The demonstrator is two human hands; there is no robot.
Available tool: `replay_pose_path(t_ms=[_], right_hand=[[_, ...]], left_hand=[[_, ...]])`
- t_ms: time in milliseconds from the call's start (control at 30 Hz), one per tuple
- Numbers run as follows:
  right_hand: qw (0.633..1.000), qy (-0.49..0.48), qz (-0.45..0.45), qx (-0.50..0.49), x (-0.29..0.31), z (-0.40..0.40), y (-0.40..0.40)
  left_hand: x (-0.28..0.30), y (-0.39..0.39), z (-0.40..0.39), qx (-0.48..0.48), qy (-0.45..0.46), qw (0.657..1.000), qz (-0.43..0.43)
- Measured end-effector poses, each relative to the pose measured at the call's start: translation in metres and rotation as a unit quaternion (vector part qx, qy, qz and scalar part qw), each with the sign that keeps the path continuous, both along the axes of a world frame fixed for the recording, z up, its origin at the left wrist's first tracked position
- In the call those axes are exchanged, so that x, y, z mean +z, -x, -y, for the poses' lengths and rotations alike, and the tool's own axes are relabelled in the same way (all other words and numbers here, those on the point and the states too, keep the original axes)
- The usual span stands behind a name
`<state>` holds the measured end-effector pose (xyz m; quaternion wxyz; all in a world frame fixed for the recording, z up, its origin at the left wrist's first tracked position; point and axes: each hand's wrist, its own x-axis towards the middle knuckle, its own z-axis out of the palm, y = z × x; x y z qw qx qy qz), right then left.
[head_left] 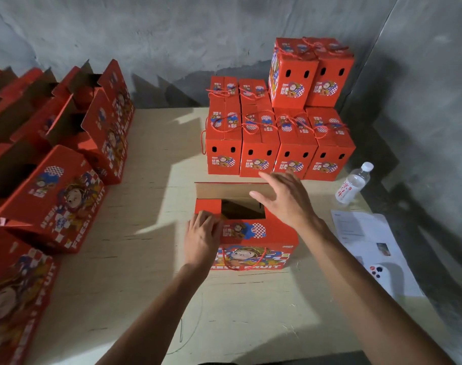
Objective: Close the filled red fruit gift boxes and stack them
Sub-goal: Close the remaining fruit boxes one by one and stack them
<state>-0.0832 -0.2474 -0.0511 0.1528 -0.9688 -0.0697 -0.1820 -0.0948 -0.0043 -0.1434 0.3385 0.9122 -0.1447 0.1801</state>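
Pale plywood table (150,259), grey wall: closed red boxes (277,133) stacked behind, open ones (56,154) waiting left.
Left hand (202,237) presses a flap of the half-closed red cardboard fruit box (251,246) at centre; right hand (287,198), fingers spread, hovers above.

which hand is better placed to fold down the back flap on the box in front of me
Right. The right hand is open, hovering at the upright back flap of the open gift box. The left hand presses the box's near-left top corner, steadying it.
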Motion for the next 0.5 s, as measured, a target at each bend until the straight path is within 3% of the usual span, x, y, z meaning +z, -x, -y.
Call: replay_pose_path(t_ms=[167, 333, 500], right_hand=[[0.998, -0.035, -0.028, 0.033, -0.044, -0.027, 0.018], [0.999, -0.044, 0.024, 0.019, -0.075, -0.031, 0.03], [0.996, -0.085, 0.02, 0.015, -0.084, -0.03, 0.029]], left_hand=[[-0.001, 0.004, 0.0, 0.009, 0.021, 1.0, 0.013], [-0.002, 0.009, -0.007, 0.018, 0.052, 0.998, 0.002], [0.006, 0.004, -0.027, 0.019, 0.138, 0.99, -0.035]])
